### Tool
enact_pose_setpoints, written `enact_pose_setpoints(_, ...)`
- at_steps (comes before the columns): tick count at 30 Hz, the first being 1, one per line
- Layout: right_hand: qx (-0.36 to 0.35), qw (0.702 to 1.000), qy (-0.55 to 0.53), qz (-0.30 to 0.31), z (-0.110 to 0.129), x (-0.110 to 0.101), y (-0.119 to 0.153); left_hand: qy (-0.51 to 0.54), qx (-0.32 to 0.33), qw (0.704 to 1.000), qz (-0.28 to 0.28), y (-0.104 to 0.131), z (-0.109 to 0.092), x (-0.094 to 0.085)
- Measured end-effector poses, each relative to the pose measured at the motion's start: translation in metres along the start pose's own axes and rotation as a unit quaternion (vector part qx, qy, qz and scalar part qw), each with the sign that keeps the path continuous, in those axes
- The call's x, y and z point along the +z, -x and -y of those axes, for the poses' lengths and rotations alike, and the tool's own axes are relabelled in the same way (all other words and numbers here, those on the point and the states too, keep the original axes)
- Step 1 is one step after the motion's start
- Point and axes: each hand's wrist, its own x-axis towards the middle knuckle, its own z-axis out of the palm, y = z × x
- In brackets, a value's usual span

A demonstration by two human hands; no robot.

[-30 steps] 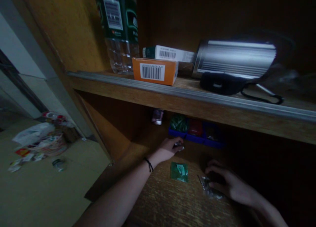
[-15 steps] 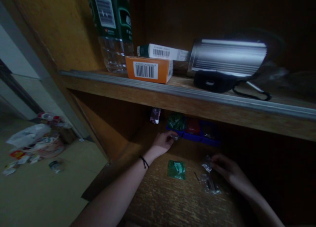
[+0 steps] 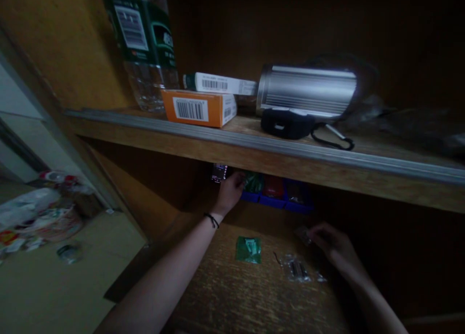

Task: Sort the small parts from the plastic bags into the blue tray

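Note:
My left hand [image 3: 231, 191] reaches to the left edge of a row of blue bins [image 3: 268, 201], its fingers pinched beside the green packets [image 3: 254, 182] in the first bin. What lies between those fingertips is hidden. My right hand [image 3: 336, 246] pinches a small clear plastic packet [image 3: 303, 234] just above the lower shelf. Flat on the wood lie a green packet [image 3: 248, 249] and a clear packet with dark contents [image 3: 298, 270]. Close by are a thin dark strip [image 3: 277, 259] and a small shiny clear piece [image 3: 320, 277].
A lit phone-like screen [image 3: 218, 173] stands behind my left hand. Overhead, the upper shelf edge [image 3: 218, 135] carries a water bottle [image 3: 145, 53], an orange box [image 3: 198, 108], a silver cylinder [image 3: 308, 91] and a black case [image 3: 286, 123]. Floor left: a basket [image 3: 60, 222] of litter.
My left hand has moved up and away to the first blue bin. The packet at my right hand has shifted slightly, and a small shiny piece now shows below that hand. The view has turned right.

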Motion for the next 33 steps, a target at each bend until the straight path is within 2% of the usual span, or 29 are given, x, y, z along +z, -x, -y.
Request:
enact_pose_setpoints(4, 0.014, 0.999, -0.028, -0.02, 0.0, -0.002, -0.002, 0.0, 0.009, 0.999, -0.048, 0.013, -0.011, -0.003)
enact_pose_setpoints(7, 0.004, 0.997, -0.06, -0.053, -0.001, 0.0, -0.006, -0.035, 0.077, 0.992, -0.09, 0.028, -0.035, 0.001)
enact_pose_setpoints(8, 0.001, 0.995, -0.07, -0.066, -0.002, 0.001, -0.008, -0.046, 0.123, 0.988, -0.076, 0.032, -0.046, 0.007)
enact_pose_setpoints(10, -0.002, 0.993, -0.083, -0.087, -0.003, 0.002, -0.01, -0.056, 0.231, 0.971, 0.011, 0.037, -0.069, 0.027)
enact_pose_setpoints(12, -0.001, 0.992, -0.087, -0.094, -0.004, 0.001, -0.01, -0.074, 0.287, 0.952, 0.08, 0.034, -0.089, 0.056)
enact_pose_setpoints(15, 0.004, 0.992, -0.09, -0.087, -0.01, -0.003, -0.007, -0.145, 0.24, 0.952, 0.12, 0.023, -0.11, 0.098)
enact_pose_setpoints(16, 0.009, 0.992, -0.092, -0.087, -0.013, -0.004, -0.006, -0.167, 0.22, 0.951, 0.136, 0.02, -0.113, 0.106)
enact_pose_setpoints(18, 0.018, 0.989, -0.104, -0.105, -0.019, -0.005, -0.004, -0.172, 0.234, 0.946, 0.146, 0.02, -0.116, 0.109)
enact_pose_setpoints(19, 0.017, 0.985, -0.112, -0.126, -0.022, -0.005, -0.003, -0.165, 0.249, 0.943, 0.144, 0.023, -0.115, 0.102)
enact_pose_setpoints(21, 0.005, 0.975, -0.109, -0.195, -0.023, -0.005, -0.004, -0.153, 0.27, 0.938, 0.155, 0.039, -0.111, 0.075)
enact_pose_setpoints(24, -0.026, 0.954, -0.027, -0.298, -0.015, -0.005, -0.01, -0.162, 0.21, 0.937, 0.229, 0.075, -0.097, 0.014)
enact_pose_setpoints(26, -0.048, 0.946, 0.036, -0.32, -0.007, -0.006, -0.018, -0.175, 0.163, 0.924, 0.298, 0.1, -0.085, -0.024)
enact_pose_setpoints(28, -0.077, 0.953, 0.068, -0.286, -0.003, -0.006, -0.028, -0.182, 0.112, 0.929, 0.301, 0.122, -0.074, -0.049)
enact_pose_setpoints(29, -0.092, 0.959, 0.079, -0.256, -0.002, -0.005, -0.032, -0.177, 0.109, 0.931, 0.302, 0.131, -0.07, -0.057)
enact_pose_setpoints(31, -0.117, 0.971, 0.1, -0.182, -0.006, -0.004, -0.036, -0.163, 0.108, 0.933, 0.301, 0.143, -0.063, -0.062)
enact_pose_setpoints(33, -0.13, 0.977, 0.126, -0.108, -0.011, -0.004, -0.032, -0.146, 0.11, 0.935, 0.303, 0.149, -0.059, -0.059)
